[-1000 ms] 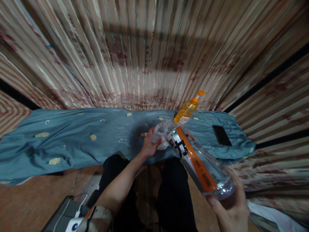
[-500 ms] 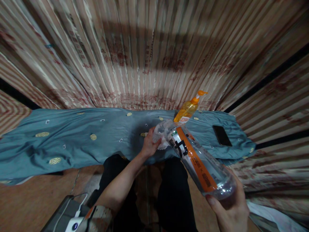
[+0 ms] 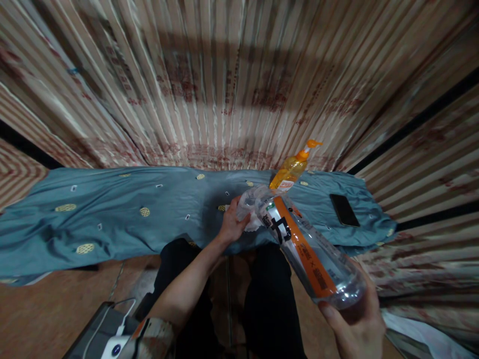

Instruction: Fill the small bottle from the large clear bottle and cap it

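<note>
My right hand (image 3: 355,324) grips the base of a large clear plastic bottle (image 3: 310,249) with an orange and white label. The bottle is tilted, its neck pointing away from me toward the blue cloth (image 3: 112,214). My left hand (image 3: 232,222) is closed around the bottle's neck end together with a crumpled white cloth or tissue (image 3: 254,222). Whether a cap is on the bottle is hidden by the hand.
An orange pump bottle (image 3: 292,169) stands on the blue cloth just beyond the clear bottle. A black phone (image 3: 343,209) lies on the cloth to the right. Striped curtains hang behind. A device with a white cable (image 3: 108,334) sits at lower left by my knees.
</note>
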Demonstrator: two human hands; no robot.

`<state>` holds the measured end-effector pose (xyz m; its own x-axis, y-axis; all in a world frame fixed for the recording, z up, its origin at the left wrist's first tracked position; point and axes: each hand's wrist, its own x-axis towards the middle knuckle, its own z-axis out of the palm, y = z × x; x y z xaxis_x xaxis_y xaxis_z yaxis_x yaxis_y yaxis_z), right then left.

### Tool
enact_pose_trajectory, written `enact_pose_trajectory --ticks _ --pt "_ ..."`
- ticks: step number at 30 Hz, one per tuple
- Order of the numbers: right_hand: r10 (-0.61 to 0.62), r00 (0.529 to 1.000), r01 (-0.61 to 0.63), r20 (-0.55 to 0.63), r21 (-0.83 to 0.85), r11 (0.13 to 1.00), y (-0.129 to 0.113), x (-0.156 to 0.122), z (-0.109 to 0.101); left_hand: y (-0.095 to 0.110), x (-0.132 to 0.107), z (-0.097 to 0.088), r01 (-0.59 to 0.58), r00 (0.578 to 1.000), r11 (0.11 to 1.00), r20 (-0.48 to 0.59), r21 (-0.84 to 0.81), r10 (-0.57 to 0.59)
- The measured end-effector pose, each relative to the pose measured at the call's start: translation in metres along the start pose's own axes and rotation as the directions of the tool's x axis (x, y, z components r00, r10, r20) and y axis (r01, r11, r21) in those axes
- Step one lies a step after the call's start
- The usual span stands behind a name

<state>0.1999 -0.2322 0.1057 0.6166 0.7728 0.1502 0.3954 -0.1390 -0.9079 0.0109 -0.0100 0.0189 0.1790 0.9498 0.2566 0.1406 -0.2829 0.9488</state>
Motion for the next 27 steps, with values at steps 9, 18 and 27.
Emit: enact_pose_trajectory --ticks 9,18,27 --pt "0.007 1.000 -0.006 -0.017 0.012 1.000 0.0024 -0.0004 0.0010 -0.0049 0.0010 0.0011 -0.035 0.999 0.999 0.002 -0.016 0.035" --pt "-0.007 1.000 0.007 -0.019 -0.015 1.000 0.0021 0.0002 -0.0009 -0.0040 0.0002 0.0010 -0.032 0.999 0.999 -0.010 0.006 0.032" --pt "-0.039 0.999 0.039 -0.008 0.001 0.999 0.0014 -0.0007 -0.0001 -0.0025 -0.0001 0.0004 -0.017 1.000 1.000 -0.005 0.016 0.017"
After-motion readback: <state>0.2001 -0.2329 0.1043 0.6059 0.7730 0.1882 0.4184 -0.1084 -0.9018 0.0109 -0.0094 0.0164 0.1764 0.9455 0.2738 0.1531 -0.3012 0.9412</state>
